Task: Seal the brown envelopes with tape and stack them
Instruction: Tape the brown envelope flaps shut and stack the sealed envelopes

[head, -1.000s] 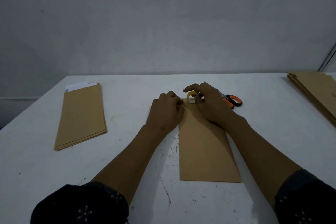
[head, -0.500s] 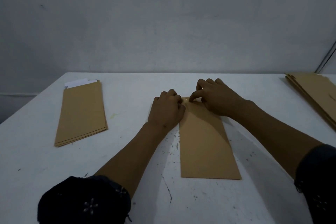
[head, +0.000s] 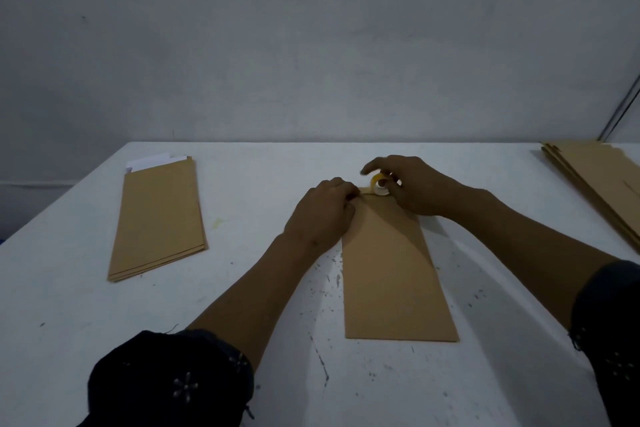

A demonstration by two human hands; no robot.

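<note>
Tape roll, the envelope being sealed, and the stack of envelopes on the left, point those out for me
tape roll (head: 380, 185), head view, on its yellow outer rim.
envelope being sealed (head: 394, 274), head view, on the middle of its brown face.
left stack of envelopes (head: 159, 218), head view, on the top envelope's face.

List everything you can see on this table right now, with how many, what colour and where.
envelope being sealed: one, brown, table centre, lying flat
tape roll: one, yellow, at that envelope's far end
left envelope pile: a few, brown, table's left side
white paper: white, showing at the left pile's far end
right envelope pile: several, brown, table's far right edge
table: one, white, scuffed
wall: grey, behind the table
left hand: fingers pressing the centre envelope's far corner
right hand: holds the tape roll
</note>
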